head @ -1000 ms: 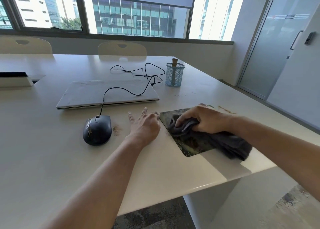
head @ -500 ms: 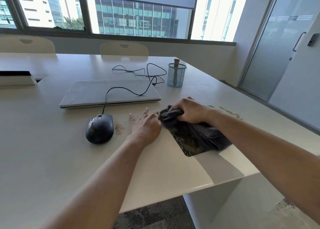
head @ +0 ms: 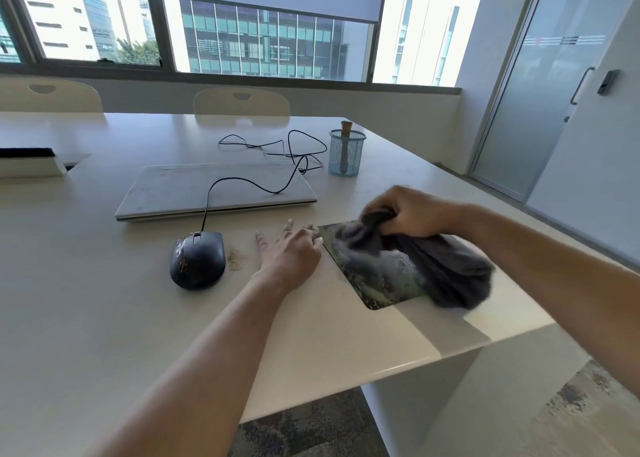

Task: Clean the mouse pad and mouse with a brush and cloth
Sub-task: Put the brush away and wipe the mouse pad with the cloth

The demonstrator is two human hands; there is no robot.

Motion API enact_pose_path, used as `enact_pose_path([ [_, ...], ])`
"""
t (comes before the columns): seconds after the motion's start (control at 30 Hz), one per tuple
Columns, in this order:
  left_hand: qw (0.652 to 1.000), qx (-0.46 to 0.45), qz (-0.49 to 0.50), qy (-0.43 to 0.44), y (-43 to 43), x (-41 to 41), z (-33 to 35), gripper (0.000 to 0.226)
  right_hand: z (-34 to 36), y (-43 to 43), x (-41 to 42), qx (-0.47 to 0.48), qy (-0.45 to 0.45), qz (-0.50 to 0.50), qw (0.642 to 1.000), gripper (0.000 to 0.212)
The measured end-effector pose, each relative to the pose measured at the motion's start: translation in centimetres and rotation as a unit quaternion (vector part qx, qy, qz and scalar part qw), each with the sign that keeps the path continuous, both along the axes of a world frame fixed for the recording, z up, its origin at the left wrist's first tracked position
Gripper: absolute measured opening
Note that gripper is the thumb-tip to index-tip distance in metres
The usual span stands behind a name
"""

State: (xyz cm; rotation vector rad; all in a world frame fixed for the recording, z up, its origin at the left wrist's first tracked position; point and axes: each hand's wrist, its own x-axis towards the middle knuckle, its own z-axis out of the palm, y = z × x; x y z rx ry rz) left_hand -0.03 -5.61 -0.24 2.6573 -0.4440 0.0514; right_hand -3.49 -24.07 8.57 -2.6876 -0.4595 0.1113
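Observation:
A dark patterned mouse pad (head: 374, 280) lies near the table's right front corner. My right hand (head: 412, 211) grips a bunched dark grey cloth (head: 450, 269), lifted slightly over the pad's far side; the cloth drapes across the pad's right half and hides it. My left hand (head: 291, 249) lies flat on the table with fingers spread, fingertips touching the pad's left edge. A black wired mouse (head: 197, 259) with smudges on its left side sits left of that hand. A brush (head: 344, 145) stands handle-up in a blue mesh cup (head: 346, 155).
Brown crumbs (head: 237, 259) lie between mouse and left hand. A closed white laptop (head: 214, 193) sits behind, the mouse cable (head: 277, 159) looping over it. The table's edge (head: 398, 366) runs close to the pad. Two chairs stand along the far side.
My right hand drew the cloth toward the pad's far left corner, then rose with the cloth bunched in it. My left hand and the mouse kept their place.

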Motion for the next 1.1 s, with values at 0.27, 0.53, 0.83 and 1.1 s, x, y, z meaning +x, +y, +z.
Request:
enact_pose_path([
  [0.27, 1.000, 0.008, -0.002, -0.012, 0.0, 0.2, -0.2, 0.043, -3.3, 3.2, 1.1, -0.060, -0.045, -0.035, 0.997, 0.047],
  [0.53, 0.999, 0.025, 0.007, -0.033, -0.2, -0.1, -0.2, 0.043, -1.2, 1.3, -3.2, -0.102, 0.037, 0.040, 0.993, 0.046],
  [0.83, 0.999, 0.038, -0.001, -0.033, -0.1, -0.3, 0.0, 0.047, 0.9, 0.3, -1.3, -0.036, 0.078, 0.022, 0.996, 0.043],
  [1.1, 0.999, 0.036, -0.004, -0.039, -0.2, 0.2, -0.3, 0.045, -3.1, 3.5, 2.9, -0.051, -0.042, -0.055, 0.996, 0.038],
])
